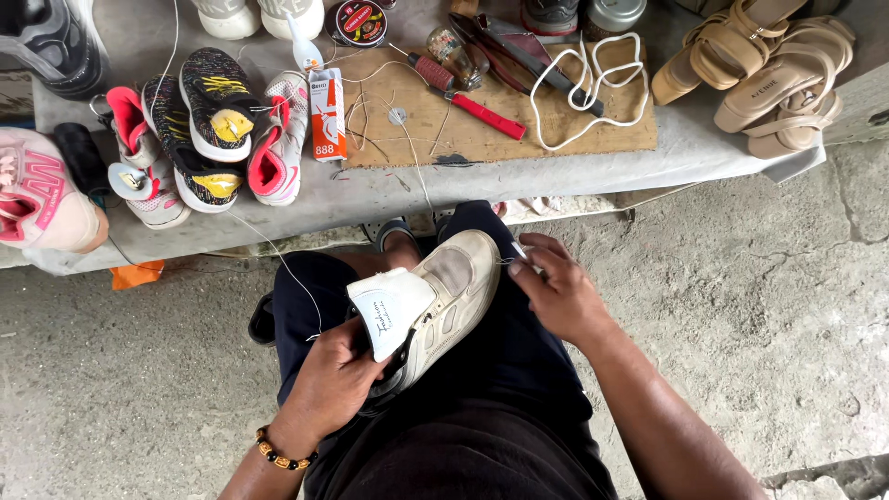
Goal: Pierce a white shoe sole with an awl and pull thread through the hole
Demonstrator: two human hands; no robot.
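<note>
A cream and white sneaker [443,301] lies across my lap, toe pointing away from me. My left hand [331,380] grips its heel end from below, a beaded bracelet on the wrist. My right hand [558,287] is at the toe side, fingers pinched on a small needle-like tool with thin white thread [278,255] running off to the left. The tool's tip touches the sneaker's edge near the toe.
A low grey table [389,190] ahead holds colourful sneakers [208,130], a glue box [325,116], a red-handled tool [468,97], a white lace [583,88] on a wooden board [491,130], and tan sandals [764,65]. A pink shoe [42,194] sits left. Concrete floor surrounds me.
</note>
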